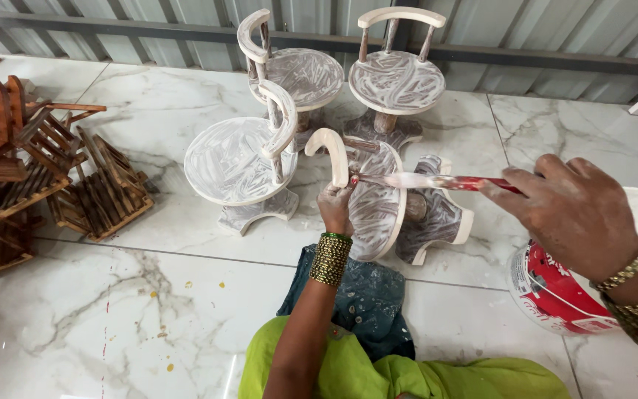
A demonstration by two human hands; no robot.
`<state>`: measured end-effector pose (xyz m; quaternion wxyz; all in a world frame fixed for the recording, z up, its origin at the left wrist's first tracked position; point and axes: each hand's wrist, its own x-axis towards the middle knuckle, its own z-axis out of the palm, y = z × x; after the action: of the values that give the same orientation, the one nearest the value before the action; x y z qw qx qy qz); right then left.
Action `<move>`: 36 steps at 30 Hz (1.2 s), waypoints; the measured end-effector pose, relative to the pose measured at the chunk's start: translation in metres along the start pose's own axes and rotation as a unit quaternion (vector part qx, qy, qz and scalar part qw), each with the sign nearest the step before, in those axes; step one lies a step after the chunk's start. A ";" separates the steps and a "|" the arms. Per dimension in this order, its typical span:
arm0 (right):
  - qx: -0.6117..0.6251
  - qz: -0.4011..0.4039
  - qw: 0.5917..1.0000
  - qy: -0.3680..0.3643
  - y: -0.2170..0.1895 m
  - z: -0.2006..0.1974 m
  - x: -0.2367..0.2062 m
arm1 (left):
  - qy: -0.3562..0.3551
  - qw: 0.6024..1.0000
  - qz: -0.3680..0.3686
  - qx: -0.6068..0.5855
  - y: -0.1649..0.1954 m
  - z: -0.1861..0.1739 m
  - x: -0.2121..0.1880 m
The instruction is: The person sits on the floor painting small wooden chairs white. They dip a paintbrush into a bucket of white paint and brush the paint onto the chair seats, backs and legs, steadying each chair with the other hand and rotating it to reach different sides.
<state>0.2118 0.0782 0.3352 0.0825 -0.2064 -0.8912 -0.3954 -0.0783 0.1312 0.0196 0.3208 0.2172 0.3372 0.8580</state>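
Observation:
My left hand (335,205) grips the backrest post of a small round wooden stool (378,210) that lies tipped on its side, streaked with white paint. My right hand (570,210) holds a red-handled paintbrush (437,182); its white-laden bristles touch the stool's curved backrest (331,154). Green bangles circle my left wrist, gold ones my right. My green clothing and a blue cloth lie under the stool.
Three more whitewashed stools (241,159) (300,74) (396,77) stand upright behind. A red and white paint bucket (563,295) sits at the right. Brown slatted wooden racks (75,177) pile at the left. A corrugated metal wall runs along the back of the marble floor.

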 end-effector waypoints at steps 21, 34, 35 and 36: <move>0.027 0.015 1.000 0.004 -0.011 -0.003 0.003 | -0.027 0.998 0.018 0.058 0.019 -0.007 -0.005; 0.053 -0.016 0.997 0.050 -0.020 0.002 0.012 | -0.044 0.975 0.055 0.209 0.030 -0.007 -0.007; 0.042 -0.012 0.998 0.036 -0.018 0.000 0.007 | -0.047 0.971 0.062 0.226 0.031 -0.006 -0.008; 0.032 -0.008 0.999 0.023 -0.017 -0.001 0.002 | -0.061 0.972 0.071 0.215 0.031 -0.004 -0.008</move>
<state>0.2023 0.0676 0.3251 0.1069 -0.1874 -0.9027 -0.3723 -0.0877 0.1060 0.0378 0.2250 0.3563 0.4769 0.7714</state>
